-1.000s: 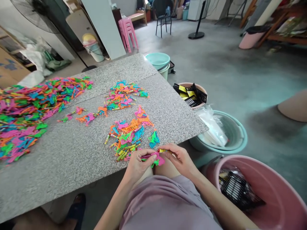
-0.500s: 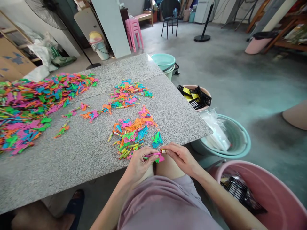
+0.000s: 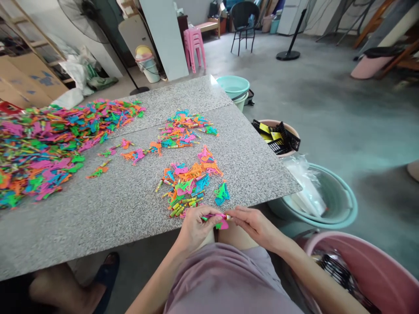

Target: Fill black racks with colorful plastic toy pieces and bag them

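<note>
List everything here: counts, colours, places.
Table: one, speckled grey, foreground
Large pile of plastic pieces: one, multicoloured, table's left
Smaller heaps: two, multicoloured, table's right
Stray pieces: several, multicoloured, nearby
Tub with black baskets: one, tan, right
Tub with clear bags: one, teal, right
Large tub: one, pink, lower right
Basin: one, turquoise, by table's far corner
Stools: one stack, pink, background
Chair: one, black, background
Fan: one, dark, upper left
Slipper: one, dark, lower left
Background clutter: uncounted, mixed, upper edges
Left hand: one, bare, lower centre, holding pink piece
Right hand: one, bare, at piece's end
</note>
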A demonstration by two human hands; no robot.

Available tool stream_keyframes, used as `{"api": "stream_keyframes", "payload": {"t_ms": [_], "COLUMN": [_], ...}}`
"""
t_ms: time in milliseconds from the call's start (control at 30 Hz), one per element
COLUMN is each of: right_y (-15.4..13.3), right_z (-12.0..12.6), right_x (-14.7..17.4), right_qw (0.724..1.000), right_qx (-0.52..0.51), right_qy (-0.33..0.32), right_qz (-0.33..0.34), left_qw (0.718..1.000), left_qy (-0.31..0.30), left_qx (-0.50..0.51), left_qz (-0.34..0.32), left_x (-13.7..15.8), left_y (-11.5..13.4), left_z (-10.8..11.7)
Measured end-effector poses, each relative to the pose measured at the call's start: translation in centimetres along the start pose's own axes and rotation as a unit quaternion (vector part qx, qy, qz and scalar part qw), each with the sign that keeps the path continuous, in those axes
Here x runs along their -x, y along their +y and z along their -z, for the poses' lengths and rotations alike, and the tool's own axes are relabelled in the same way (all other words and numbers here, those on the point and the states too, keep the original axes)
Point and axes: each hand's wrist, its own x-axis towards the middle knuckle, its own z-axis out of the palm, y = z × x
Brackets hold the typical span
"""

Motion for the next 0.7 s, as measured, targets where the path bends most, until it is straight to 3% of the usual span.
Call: {"api": "stream_keyframes", "payload": {"t_ms": [100, 167, 200, 267, 333, 400, 500, 600, 700], "right_y": [0.3, 0.7, 0.8, 1.0, 0.8, 0.5, 0.4, 1.4, 2.2], "right_z": [-0.5, -0.8, -0.9, -1.0, -1.1, -1.7, -4.1, -7.6, -10.2], "right_x": [-0.3, -2.2, -4.0, -9.0, -14.5, -18.6, -19.5, -16.3, -14.4], "right_qw": [0.999, 0.999, 0.999, 0.996, 0.988, 0.977, 0.97, 0.952, 0.923], "right_qx": [0.01, 0.021, 0.031, 0.06, 0.087, 0.127, 0.201, 0.272, 0.36], "right_qy": [-0.031, -0.03, -0.017, 0.034, 0.109, 0.146, 0.075, -0.069, -0.11], "right_qz": [0.011, 0.028, 0.039, 0.062, 0.071, 0.087, 0.115, 0.121, 0.082], "left_qw": [1.0, 1.0, 1.0, 0.99, 0.953, 0.929, 0.929, 0.92, 0.91], "left_qy": [-0.015, -0.017, 0.009, 0.128, 0.26, 0.298, 0.266, 0.269, 0.283], "left_qx": [0.002, -0.001, -0.011, -0.063, -0.15, -0.22, -0.259, -0.281, -0.295], "left_qz": [0.003, 0.003, -0.001, -0.015, -0.027, -0.022, 0.005, 0.042, 0.067], "left_x": [0.0, -1.0, -1.6, -3.0, -3.6, -2.7, 0.8, 3.8, 4.3], "left_y": [-0.3, -0.7, -1.1, -2.0, -3.1, -4.4, -6.7, -9.2, -11.1], "left_z": [0.5, 2.1, 3.2, 6.1, 8.9, 10.4, 9.5, 6.4, 4.4]}}
